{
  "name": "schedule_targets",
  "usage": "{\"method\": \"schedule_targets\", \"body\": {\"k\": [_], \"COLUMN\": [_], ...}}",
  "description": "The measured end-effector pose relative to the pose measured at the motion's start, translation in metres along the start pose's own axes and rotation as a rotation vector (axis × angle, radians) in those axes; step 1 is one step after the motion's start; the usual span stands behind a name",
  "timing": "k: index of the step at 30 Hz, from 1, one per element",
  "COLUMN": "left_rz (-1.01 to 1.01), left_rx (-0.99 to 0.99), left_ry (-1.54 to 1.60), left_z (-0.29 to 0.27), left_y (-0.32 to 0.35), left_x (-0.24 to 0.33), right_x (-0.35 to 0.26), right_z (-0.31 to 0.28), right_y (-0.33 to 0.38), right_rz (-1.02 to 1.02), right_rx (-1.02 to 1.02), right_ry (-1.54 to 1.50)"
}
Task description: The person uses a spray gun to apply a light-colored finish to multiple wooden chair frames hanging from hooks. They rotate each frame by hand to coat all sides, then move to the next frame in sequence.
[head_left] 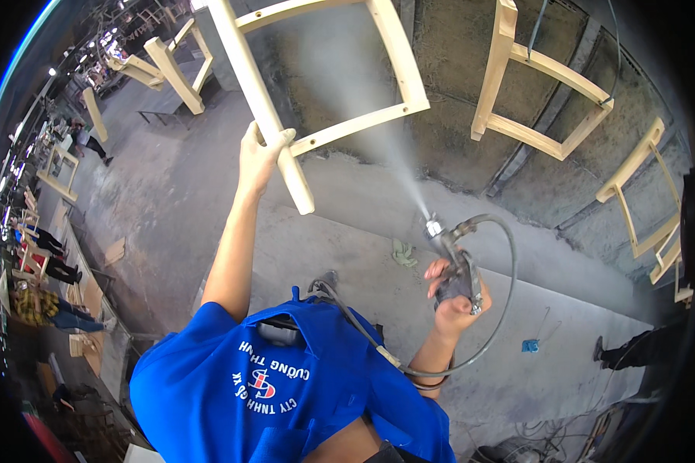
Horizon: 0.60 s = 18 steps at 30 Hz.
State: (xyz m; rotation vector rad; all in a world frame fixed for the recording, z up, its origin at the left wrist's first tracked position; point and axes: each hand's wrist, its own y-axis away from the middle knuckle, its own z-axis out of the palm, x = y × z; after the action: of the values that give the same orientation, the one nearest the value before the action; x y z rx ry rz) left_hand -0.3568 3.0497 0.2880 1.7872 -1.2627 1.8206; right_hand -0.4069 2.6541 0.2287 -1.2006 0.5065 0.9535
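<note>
My left hand [262, 158] grips the lower end of the long leg of a pale wooden chair frame [259, 96], its thumb wrapped over the wood. The frame hangs tilted in front of me, and its top runs out of view. Closed round the handle of a spray gun [457, 270] is my right hand [459, 297], lower and to the right. A white mist [363, 108] leaves the gun's nozzle and fans out toward the frame's opening. From the gun a grey hose [510, 309] loops to the right and back past my forearm.
More wooden frames hang at the right [548, 143] and far right [633, 158], before a stained panel wall [455, 92]. Other frames [174, 77] hang at the upper left. A crumpled cloth [402, 252] and a blue object [530, 346] lie on the floor. People stand at the left; a dark-clothed leg [633, 349] shows at right.
</note>
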Motion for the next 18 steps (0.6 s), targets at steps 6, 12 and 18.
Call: {"method": "schedule_targets", "body": {"k": [6, 12, 18], "left_rz": [0.035, -0.021, -0.046], "left_rx": [-0.036, -0.026, -0.002], "left_ry": [-0.023, 0.015, 0.031], "left_z": [0.007, 0.025, 0.025], "left_y": [0.028, 0.032, 0.008], "left_x": [0.006, -0.008, -0.037], "right_x": [-0.003, -0.001, 0.001], "right_z": [-0.061, -0.098, -0.093], "right_y": [0.055, 0.089, 0.069], "right_rz": [0.036, 0.291, 0.32], "right_rx": [0.189, 0.072, -0.02], "right_ry": [0.155, 0.281, 0.128]}}
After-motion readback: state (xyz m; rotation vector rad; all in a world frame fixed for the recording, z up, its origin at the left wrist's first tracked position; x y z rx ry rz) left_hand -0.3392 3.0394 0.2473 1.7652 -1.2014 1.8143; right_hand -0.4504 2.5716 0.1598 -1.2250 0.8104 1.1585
